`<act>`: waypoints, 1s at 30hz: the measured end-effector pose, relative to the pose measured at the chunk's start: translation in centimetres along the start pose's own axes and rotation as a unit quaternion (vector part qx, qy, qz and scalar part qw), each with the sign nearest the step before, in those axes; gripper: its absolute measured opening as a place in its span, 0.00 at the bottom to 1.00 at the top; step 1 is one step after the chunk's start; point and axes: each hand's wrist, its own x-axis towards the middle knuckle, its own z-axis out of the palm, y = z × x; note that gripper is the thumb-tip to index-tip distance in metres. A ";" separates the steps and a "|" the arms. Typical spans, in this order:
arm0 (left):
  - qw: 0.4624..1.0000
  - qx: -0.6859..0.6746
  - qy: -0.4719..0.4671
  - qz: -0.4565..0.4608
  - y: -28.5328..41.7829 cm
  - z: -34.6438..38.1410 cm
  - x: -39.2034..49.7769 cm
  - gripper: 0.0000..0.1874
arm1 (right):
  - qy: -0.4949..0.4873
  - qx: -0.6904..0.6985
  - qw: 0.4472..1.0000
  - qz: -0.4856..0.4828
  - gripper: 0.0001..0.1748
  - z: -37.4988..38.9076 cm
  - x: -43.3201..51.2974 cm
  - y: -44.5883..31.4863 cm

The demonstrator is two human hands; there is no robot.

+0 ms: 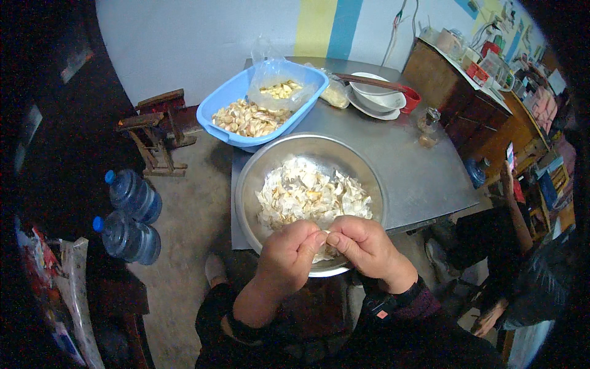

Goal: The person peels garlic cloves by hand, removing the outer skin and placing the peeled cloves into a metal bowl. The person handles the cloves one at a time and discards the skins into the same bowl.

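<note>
Both thumbs meet over the near rim of a wide stainless steel basin (251, 184). Between the fingertips of my left hand (292, 251) and my right hand (364, 246) is a small pale garlic clove (327, 232), mostly hidden by the fingers. Papery white garlic skins (299, 198) cover the bottom of the basin. Behind it stands a blue plastic tub (216, 104) holding many unpeeled garlic cloves (249, 119). A clear plastic bag (262, 60) in the same tub contains peeled yellowish cloves (282, 90).
The grey table (405, 184) also bears stacked white bowls (380, 94), brown chopsticks (368, 80), a red bowl (411, 99) and a glass jar (429, 118). Large water bottles (131, 237) and a wooden stool (150, 138) occupy the left floor. A person (521, 258) sits at right with a phone (510, 154).
</note>
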 end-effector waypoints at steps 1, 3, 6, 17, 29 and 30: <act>0.999 -0.023 -0.015 -0.018 0.1 -0.1 0.0 0.06 | -0.003 -0.008 1.000 -0.015 0.12 -0.1 0.0 0.0; 0.997 -0.060 -0.031 -0.045 0.3 -0.2 0.0 0.07 | -0.011 -0.018 0.999 -0.030 0.12 -0.3 -0.1 0.1; 0.986 -0.108 -0.063 -0.107 0.3 -0.5 0.0 0.08 | -0.018 -0.028 0.998 -0.045 0.11 -0.4 -0.3 0.0; 0.873 -0.382 -0.160 -0.257 0.8 -1.4 0.1 0.08 | -0.033 0.018 0.995 -0.095 0.09 -0.6 -0.7 -0.7; 0.989 0.045 -0.058 0.130 1.6 -0.8 -0.4 0.04 | -0.135 0.620 0.752 0.176 0.11 0.0 -1.3 0.8; 0.989 0.040 -0.060 0.130 1.7 -0.8 -0.5 0.04 | -0.140 0.624 0.749 0.174 0.11 0.0 -1.3 0.8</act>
